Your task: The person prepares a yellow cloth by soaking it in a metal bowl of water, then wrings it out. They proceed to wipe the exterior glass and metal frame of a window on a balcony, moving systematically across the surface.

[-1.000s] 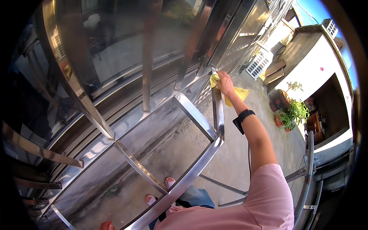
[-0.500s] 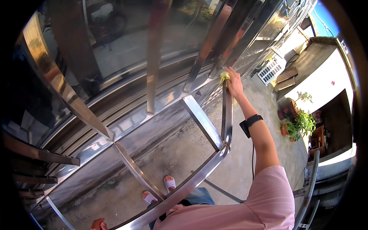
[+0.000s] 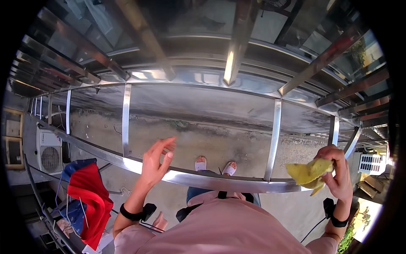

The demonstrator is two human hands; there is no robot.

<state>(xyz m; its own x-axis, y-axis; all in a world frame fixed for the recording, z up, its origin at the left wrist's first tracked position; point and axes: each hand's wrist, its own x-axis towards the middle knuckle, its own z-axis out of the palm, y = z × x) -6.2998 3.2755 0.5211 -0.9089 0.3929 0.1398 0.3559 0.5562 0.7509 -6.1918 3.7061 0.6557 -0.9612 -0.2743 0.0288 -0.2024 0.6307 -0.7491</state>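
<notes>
A crumpled yellow cleaning cloth [image 3: 307, 171] is gripped in my right hand [image 3: 338, 169], just above the right part of the shiny metal front rail [image 3: 224, 183]. The cloth hangs over this rail; whether it touches the metal I cannot tell. On the left, my left hand [image 3: 157, 161] is raised above the same rail with its fingers stretched out and nothing in them. Metal crossbars [image 3: 275, 137] join the front rail to the wide back rail [image 3: 203, 78]. Upright metal bars [image 3: 231, 55] rise from that back rail in front of dark window glass.
Below the frame lies a concrete floor [image 3: 186, 148] where my sandalled feet stand. Red cloth [image 3: 91, 203] and blue fabric hang over a rail at lower left. A white air-conditioner unit [image 3: 50, 153] stands at left, a second white unit [image 3: 371, 164] at right.
My right hand has come back from the far end of the frame, the yellow cloth still in it. My left hand has risen into fuller view, and the view has turned leftward.
</notes>
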